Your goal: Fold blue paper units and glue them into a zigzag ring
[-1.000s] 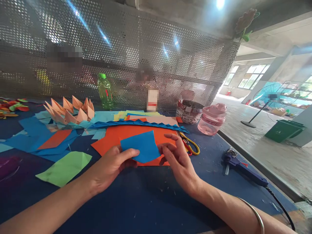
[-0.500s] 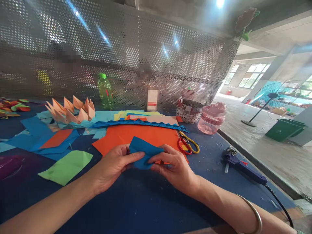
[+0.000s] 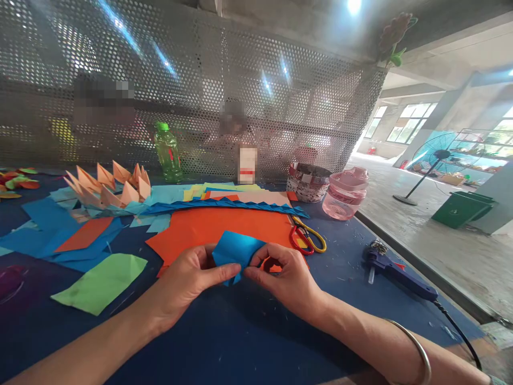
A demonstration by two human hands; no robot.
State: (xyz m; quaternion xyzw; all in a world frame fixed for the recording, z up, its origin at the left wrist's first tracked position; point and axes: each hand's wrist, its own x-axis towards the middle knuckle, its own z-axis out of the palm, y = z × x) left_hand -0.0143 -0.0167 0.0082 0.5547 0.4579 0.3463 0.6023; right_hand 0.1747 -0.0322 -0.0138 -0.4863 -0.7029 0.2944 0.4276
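Note:
A partly folded piece of blue paper (image 3: 237, 249) is held up between both hands, above the near edge of an orange paper sheet (image 3: 224, 227). My left hand (image 3: 200, 270) grips its left side, thumb across the front and fingers behind. My right hand (image 3: 282, 270) pinches its lower right edge between thumb and fingertips. Beyond the hands a strip of folded blue paper points (image 3: 224, 203) lies across the sheets. To the left stands a ring of folded peach paper points (image 3: 108, 187). Scissors (image 3: 308, 238) with red and yellow handles lie right of the orange sheet.
Green paper (image 3: 100, 283) and blue sheets (image 3: 52, 230) lie on the left. A green bottle (image 3: 168, 155) stands by the perforated metal screen (image 3: 192, 80). At right are a woven basket (image 3: 308, 184), a pink water bottle (image 3: 345, 195) and a corded glue gun (image 3: 401, 277) near the table edge.
The blue paper has been turned and folded further, its front now brighter. My right fingers have shifted from lying across its front to pinching its lower edge. The view has swung slightly.

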